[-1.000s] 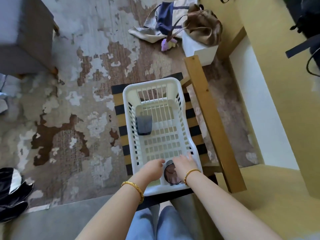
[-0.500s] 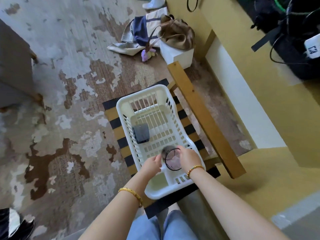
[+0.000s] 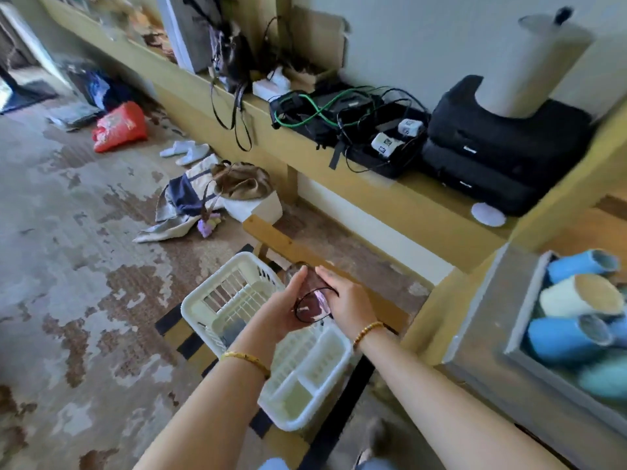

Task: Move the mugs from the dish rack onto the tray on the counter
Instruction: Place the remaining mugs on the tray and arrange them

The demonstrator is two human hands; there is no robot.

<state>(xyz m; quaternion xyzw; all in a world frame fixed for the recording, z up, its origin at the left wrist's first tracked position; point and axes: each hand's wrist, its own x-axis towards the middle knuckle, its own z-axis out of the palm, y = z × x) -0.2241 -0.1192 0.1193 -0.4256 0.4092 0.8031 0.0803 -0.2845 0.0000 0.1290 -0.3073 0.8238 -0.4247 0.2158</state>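
Observation:
A clear glass mug (image 3: 312, 305) with a dark rim is held above the white plastic dish rack (image 3: 217, 290), its mouth turned toward me. My left hand (image 3: 283, 308) cups its left side and my right hand (image 3: 349, 300) presses its right side. A second dark mug (image 3: 234, 329) still lies inside the rack, partly hidden behind my left wrist. At the right edge stands a grey tray (image 3: 488, 320) on the counter, holding several blue, cream and teal mugs (image 3: 576, 296) lying on their sides.
The rack rests on a striped chair seat with a wooden back rail (image 3: 281, 240). A long yellow shelf (image 3: 383, 195) behind carries black cases, cables and a paper roll. Bags, slippers and a red sack litter the worn floor at left.
Both hands lifted the glass mug out of the rack's near end and carried it up and to the right. My view swung up and right, bringing the shelf and tray into sight.

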